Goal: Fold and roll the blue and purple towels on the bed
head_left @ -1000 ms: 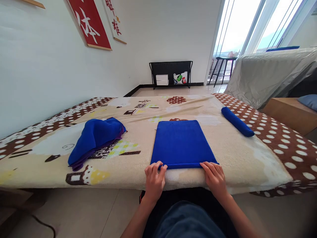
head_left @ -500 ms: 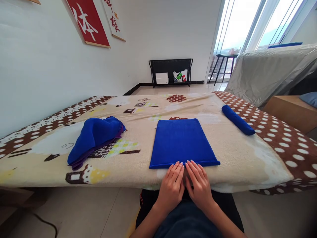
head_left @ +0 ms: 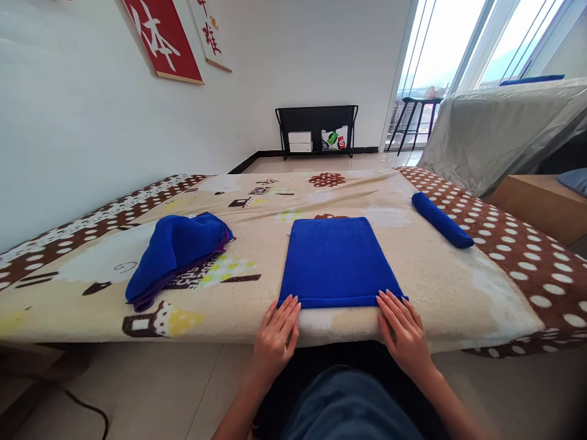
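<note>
A folded blue towel (head_left: 337, 260) lies flat on the patterned blanket (head_left: 238, 293) near its front edge. My left hand (head_left: 276, 339) rests open on the blanket, its fingertips at the towel's near left corner. My right hand (head_left: 406, 333) lies open too, fingers stretched to the near right corner. Neither hand holds anything. A loose heap of blue and purple towels (head_left: 177, 253) sits to the left. A rolled blue towel (head_left: 441, 219) lies at the right.
A white wall runs along the left with red and white hangings (head_left: 162, 36). A black rack (head_left: 316, 131) with boxes stands at the far wall. A plastic-covered piece of furniture (head_left: 499, 131) and a wooden bench (head_left: 536, 205) are at the right.
My hands were together at the middle of the towel's near edge half a second ago. They have slid apart to its two near corners.
</note>
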Motion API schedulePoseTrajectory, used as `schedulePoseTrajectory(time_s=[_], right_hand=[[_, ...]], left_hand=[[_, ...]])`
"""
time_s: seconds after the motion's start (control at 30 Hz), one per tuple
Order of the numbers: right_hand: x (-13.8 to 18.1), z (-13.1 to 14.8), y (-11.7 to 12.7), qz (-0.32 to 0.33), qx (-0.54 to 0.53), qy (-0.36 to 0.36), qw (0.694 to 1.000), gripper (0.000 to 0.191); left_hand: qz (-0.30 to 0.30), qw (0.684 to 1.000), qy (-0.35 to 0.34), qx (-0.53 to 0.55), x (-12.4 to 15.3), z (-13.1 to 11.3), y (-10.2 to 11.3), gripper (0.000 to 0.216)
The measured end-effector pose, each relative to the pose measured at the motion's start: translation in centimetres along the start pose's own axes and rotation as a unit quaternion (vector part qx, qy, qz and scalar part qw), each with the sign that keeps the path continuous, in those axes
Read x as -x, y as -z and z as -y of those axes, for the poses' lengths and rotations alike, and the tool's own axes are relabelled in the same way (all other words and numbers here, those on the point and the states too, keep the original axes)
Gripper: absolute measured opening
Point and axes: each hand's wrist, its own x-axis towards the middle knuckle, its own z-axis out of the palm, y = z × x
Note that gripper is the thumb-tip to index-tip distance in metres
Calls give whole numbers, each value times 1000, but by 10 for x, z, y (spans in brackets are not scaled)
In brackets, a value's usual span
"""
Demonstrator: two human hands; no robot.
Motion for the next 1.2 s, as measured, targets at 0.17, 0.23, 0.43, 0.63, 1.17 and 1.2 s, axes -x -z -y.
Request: schedulePoseTrajectory(time_s=[0.17,0.23,0.43,0.63,1.17,1.2], right_hand=[[4,-30,12,-8,4,-36,999,43],[4,-39,15,-6,9,-49,999,37],[4,-60,19,44,6,-62,997,30],[-9,-72,20,56,-10,-62,996,27],[-17,-82,28,74,-32,-30,996,21],[-16,-82,32,79,-35,-24,996,21]], left_hand=[[-37,999,28,-23,10,22,9,52],[-44,998,46,-28,10,27,12,47],[1,997,80,-11,2,36,21,31],[35,988,148,30,-6,35,24,21],[53,993,104,7,-17,34,43,15],[71,993,99,10,-15,35,46,15]])
